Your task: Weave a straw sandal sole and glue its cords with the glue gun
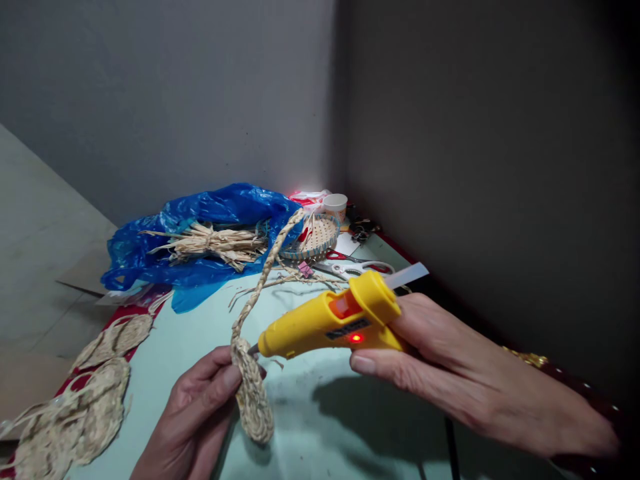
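Observation:
My left hand [200, 407] pinches a coiled piece of braided straw [255, 407] between thumb and fingers, held up over the table. From its top, a loose straw braid [265, 280] runs up and away toward the back. My right hand [440, 367] is wrapped round a yellow hot glue gun [310, 320] with a lit red light and a clear glue stick poking out of its rear. The gun's dark nozzle tip meets the upper edge of the coil, close to my left fingertips. Whether glue is coming out cannot be seen.
Several woven straw pieces [105, 407] lie along the table's left edge. Behind are a blue plastic bag [225, 200] with a straw bundle [215, 245], a shallow woven basket [320, 237], a white cup [335, 203] and scissors [350, 268]. Grey walls [225, 87] meet behind the table [185, 353].

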Demonstrator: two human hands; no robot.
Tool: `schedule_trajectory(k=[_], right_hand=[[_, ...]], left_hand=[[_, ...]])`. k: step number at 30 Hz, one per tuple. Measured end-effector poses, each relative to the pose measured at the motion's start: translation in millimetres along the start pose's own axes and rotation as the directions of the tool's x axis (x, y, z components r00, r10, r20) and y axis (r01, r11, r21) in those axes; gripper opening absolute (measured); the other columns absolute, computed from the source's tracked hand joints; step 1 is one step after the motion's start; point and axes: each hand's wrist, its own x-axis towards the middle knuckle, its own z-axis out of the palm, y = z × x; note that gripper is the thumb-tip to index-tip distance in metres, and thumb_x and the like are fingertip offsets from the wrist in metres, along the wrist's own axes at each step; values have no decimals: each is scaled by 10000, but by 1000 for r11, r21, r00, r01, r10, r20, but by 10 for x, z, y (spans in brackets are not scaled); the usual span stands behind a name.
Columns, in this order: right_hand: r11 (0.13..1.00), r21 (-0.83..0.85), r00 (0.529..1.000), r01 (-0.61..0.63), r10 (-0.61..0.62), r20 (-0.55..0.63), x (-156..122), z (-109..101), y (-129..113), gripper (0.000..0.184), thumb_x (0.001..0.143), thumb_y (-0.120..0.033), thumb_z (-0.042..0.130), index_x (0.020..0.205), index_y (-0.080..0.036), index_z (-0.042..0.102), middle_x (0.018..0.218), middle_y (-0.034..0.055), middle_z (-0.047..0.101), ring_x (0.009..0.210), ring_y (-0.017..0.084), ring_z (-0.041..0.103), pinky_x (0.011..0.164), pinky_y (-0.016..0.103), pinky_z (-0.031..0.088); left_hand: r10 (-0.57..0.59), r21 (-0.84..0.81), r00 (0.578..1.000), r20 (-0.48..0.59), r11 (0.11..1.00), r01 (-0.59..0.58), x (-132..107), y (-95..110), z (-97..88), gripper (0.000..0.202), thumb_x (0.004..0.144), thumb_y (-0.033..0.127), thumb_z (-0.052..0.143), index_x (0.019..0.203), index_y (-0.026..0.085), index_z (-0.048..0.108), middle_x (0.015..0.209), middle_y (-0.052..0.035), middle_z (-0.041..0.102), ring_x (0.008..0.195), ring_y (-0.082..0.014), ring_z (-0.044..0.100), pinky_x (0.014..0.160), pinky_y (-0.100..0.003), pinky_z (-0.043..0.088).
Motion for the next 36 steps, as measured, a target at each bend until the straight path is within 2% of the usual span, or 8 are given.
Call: schedule_trajectory(k=[12,17,19,23,25,27,32,36], right_hand=[[1000,24,997,19,-20,74,-45,31,18,229,977,-430,527,859,-247,602,870,3,698,777,195,667,703,296,577],[990,108,995,-85,80,51,14,43,24,373,936,-467,571,654,-230,513,659,-20,552,621,159,571,534,251,502],[935,284,971,-212,170,165,57,59,65,360,940,-454,570,676,-211,550,661,-29,520,562,120,505,486,222,450],[675,590,880,-444,201,431,104,132,224,370,948,-497,528,902,-152,654,630,-52,506,456,65,393,432,189,338],[651,574,854,-497,251,456,85,192,318,438,943,-537,488,852,-138,646,567,-61,500,405,51,370,436,196,293],[658,517,824,-547,316,470,43,262,408,443,926,-552,461,770,-155,581,652,-6,627,378,38,370,415,195,279],[765,283,777,-578,409,479,-69,387,548,415,925,-548,424,726,-192,504,648,42,665,416,105,535,422,232,439],[887,-19,854,-461,449,262,-152,325,455,341,925,-477,504,709,-213,497,651,55,640,576,200,637,519,300,476]], left_hand=[[11,-97,998,62,995,-5,47,-22,-53,304,684,94,818,961,203,752,890,-37,764,752,-208,734,725,-323,627],[24,-78,999,36,997,-21,70,-28,-53,259,696,103,809,935,189,755,894,-47,758,797,-206,725,743,-295,609],[69,-65,998,5,996,-69,82,-27,-61,226,681,114,821,883,191,756,866,-35,755,808,-187,713,739,-251,591],[211,27,977,-9,977,-210,124,-4,-111,214,675,191,847,866,198,750,830,-6,749,760,-136,669,697,-175,543],[322,145,947,-26,938,-315,153,17,-146,214,681,266,849,857,188,755,811,-6,752,757,-139,659,681,-164,525],[434,267,900,-39,872,-409,179,39,-175,232,680,328,844,842,180,770,799,-12,759,770,-155,658,680,-167,512],[540,365,842,-7,785,-500,185,77,-184,225,634,343,857,797,200,800,773,-23,781,734,-207,670,667,-234,515],[556,405,830,39,751,-521,135,79,-159,201,606,332,867,757,210,810,772,-37,795,734,-231,686,698,-259,520]])
